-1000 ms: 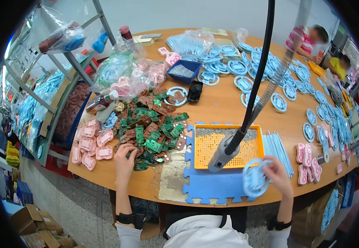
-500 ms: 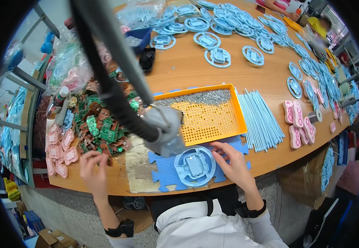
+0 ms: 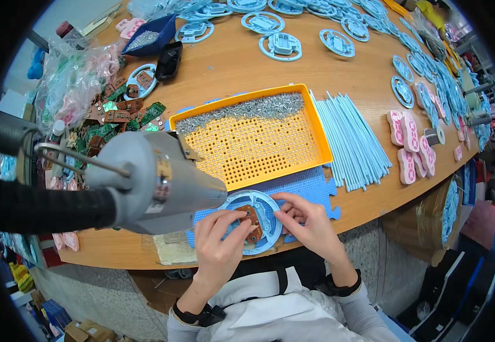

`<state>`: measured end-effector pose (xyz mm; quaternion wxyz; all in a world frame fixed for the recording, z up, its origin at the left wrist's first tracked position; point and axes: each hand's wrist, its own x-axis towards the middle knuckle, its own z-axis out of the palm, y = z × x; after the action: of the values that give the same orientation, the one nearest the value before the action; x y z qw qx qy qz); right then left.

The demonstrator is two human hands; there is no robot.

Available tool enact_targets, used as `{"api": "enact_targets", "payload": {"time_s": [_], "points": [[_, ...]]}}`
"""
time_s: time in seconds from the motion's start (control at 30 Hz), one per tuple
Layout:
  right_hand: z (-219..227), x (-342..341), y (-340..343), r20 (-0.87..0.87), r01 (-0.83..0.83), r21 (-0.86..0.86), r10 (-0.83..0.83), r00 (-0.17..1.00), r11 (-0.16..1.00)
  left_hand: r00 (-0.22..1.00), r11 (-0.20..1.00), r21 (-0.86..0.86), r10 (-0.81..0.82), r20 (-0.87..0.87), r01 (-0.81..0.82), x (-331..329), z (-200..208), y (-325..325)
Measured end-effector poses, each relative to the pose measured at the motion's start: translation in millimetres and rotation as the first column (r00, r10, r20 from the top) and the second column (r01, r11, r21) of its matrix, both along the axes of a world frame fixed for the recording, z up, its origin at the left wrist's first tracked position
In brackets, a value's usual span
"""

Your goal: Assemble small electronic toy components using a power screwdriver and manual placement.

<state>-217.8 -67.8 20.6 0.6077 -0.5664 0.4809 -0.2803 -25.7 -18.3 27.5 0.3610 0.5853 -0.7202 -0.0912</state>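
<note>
A light blue plastic toy steering wheel (image 3: 271,223) lies on the blue foam mat at the table's near edge. Within its ring is a brown circuit board (image 3: 251,223), pinched between the thumb and fingers of my left hand (image 3: 219,245); those fingers partly cover it. My right hand (image 3: 311,225) has its thumb and index finger against the right rim of the wheel, the other fingers curled in. Close over the wheel's upper left hangs the nose of a grey machine head (image 3: 162,182).
A yellow perforated tray (image 3: 242,171) of screws stands behind the wheel. Blue rods (image 3: 353,142) and pink pieces (image 3: 410,145) lie to the right. Circuit boards (image 3: 108,117) are heaped at left, beside a blue bin (image 3: 150,37). More blue wheels (image 3: 281,45) cover the back.
My left hand has moved right from beside the board heap to the wheel, bringing a brown board into it. My right hand now touches the rim. The view has shifted.
</note>
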Motion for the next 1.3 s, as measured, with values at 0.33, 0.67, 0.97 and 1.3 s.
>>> {"api": "enact_targets", "payload": {"time_s": [0.33, 0.67, 0.97, 1.3], "points": [[-2, 0, 1, -0.012, -0.002, 0.0, 0.002, 1.0, 1.0, 0.998, 1.0, 0.0, -0.004, 0.063, 0.004, 1, -1, -1], [-1, 0, 0, -0.02, -0.014, -0.025, 0.013, 1.0, 1.0, 0.993, 0.996, 0.053, -0.073, 0.091, 0.068, 5, 4, 0], [21, -25, -17, -0.212, 0.017, -0.39, -0.108, 0.971, 0.921, 0.993, 0.979, 0.17, -0.116, 0.03, 0.109, 3, 8, 3], [7, -104, -132, -0.696, -0.118, -0.614, -0.464, 0.549, 0.781, 0.993, 0.983, 0.171, -0.08, 0.09, 0.064, -3, 13, 2]]}}
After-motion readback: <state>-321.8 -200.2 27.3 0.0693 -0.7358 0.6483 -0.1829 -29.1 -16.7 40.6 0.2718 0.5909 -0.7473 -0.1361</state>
